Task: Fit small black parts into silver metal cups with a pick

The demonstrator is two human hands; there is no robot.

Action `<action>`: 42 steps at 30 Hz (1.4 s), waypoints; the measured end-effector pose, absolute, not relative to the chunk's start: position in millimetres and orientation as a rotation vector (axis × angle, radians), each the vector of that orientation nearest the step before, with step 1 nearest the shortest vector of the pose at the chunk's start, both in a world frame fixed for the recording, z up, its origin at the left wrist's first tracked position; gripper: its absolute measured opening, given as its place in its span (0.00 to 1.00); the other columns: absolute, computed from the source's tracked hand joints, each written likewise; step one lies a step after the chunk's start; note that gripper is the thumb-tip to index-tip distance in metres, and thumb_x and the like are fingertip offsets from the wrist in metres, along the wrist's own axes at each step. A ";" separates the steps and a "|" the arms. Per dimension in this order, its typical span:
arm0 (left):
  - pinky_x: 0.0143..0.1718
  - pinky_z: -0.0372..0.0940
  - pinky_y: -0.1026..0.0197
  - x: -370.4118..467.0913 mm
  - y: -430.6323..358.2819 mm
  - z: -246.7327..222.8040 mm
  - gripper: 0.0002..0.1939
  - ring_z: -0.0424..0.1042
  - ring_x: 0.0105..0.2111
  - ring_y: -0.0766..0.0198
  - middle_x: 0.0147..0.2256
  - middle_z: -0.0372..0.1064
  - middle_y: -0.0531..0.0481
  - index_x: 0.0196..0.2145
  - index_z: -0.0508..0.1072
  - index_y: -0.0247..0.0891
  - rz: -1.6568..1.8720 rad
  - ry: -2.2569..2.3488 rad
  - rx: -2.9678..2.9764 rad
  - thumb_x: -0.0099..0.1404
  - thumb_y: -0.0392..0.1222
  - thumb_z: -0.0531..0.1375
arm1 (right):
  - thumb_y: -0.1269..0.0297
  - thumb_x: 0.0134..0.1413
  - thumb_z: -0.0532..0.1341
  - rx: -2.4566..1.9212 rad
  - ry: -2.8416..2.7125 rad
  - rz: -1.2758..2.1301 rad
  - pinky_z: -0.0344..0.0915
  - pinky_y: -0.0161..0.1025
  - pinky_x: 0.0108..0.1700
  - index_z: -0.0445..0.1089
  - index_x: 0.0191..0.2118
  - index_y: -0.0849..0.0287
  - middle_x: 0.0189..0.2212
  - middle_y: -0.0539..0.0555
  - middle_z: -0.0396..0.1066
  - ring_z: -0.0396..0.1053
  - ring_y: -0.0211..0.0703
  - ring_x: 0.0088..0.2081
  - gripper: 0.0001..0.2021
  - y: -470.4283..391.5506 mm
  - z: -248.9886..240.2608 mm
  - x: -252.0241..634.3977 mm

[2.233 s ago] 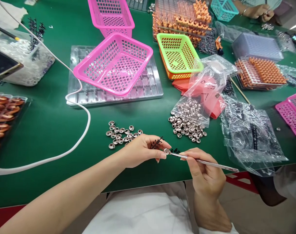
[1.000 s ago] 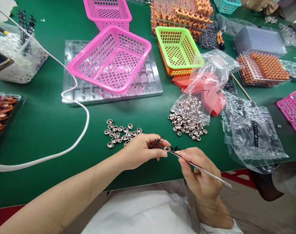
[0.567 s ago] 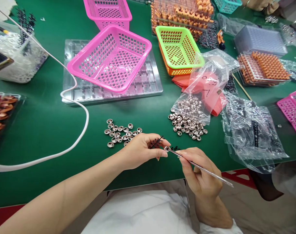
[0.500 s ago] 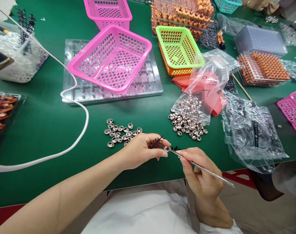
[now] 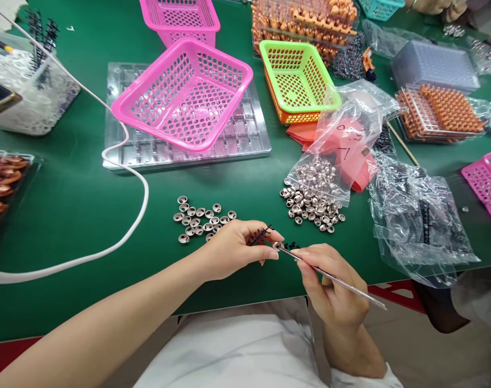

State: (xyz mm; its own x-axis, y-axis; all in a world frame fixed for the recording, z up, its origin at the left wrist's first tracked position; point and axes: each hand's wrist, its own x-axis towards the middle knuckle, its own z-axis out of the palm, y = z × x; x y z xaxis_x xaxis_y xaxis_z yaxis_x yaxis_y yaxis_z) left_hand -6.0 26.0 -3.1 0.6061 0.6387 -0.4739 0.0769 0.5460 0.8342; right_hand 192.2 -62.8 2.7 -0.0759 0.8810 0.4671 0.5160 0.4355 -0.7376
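Between the fingertips of my left hand [image 5: 245, 245] is a small round silvery metal cup [image 5: 276, 246]. A black branched plastic strip [image 5: 260, 235] also sits in that hand, behind the thumb. My right hand [image 5: 336, 283] is closed around a slim metal tool, probably tweezers [image 5: 342, 283], whose tip touches the cup. Small black pieces [image 5: 292, 246] lie on the table just beyond the tool. Left of my hands are several loose metal cups [image 5: 199, 221], spread out singly. A larger pile of the same cups [image 5: 313, 199] spills from a clear bag to the right.
A pink basket [image 5: 196, 118] rests on a clear compartment tray [image 5: 237, 143]. A green basket [image 5: 296, 81] stands behind the cup pile. A white cable [image 5: 146, 199] loops across the left. Crumpled plastic bags [image 5: 423, 215] lie right. Another person's hand [image 5: 431, 5] shows at the far right.
Both hands keep nearly the same pose, with the tool tip at the cup. The whole view has shifted very slightly.
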 end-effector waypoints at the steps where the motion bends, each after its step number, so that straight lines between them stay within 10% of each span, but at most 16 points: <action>1: 0.30 0.70 0.65 -6.0 26.0 -3.1 0.12 0.72 0.27 0.68 0.30 0.76 0.52 0.38 0.80 0.35 0.391 0.877 0.951 0.54 0.39 0.70 | 0.79 0.58 0.62 -1.212 -1.736 0.481 0.78 0.45 0.39 0.70 0.54 0.55 0.40 0.56 0.79 0.78 0.46 0.40 0.20 -62.7 2.7 192.1; 42: 0.33 0.69 0.63 -5.4 16.6 9.5 0.08 0.74 0.30 0.62 0.28 0.79 0.50 0.32 0.82 0.36 0.509 0.996 1.052 0.54 0.42 0.70 | 0.81 0.56 0.61 -1.138 -1.926 0.338 0.79 0.44 0.38 0.70 0.53 0.57 0.42 0.58 0.78 0.78 0.46 0.40 0.20 -69.2 14.8 192.6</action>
State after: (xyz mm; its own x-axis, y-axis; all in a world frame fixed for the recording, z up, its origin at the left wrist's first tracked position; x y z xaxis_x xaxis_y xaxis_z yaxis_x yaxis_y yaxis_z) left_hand -5.4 16.6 9.5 0.4880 0.7600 -0.4293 0.0977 0.4412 0.8921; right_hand 192.6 -69.2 14.8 -0.2232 0.8164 0.5327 0.5866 0.5489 -0.5955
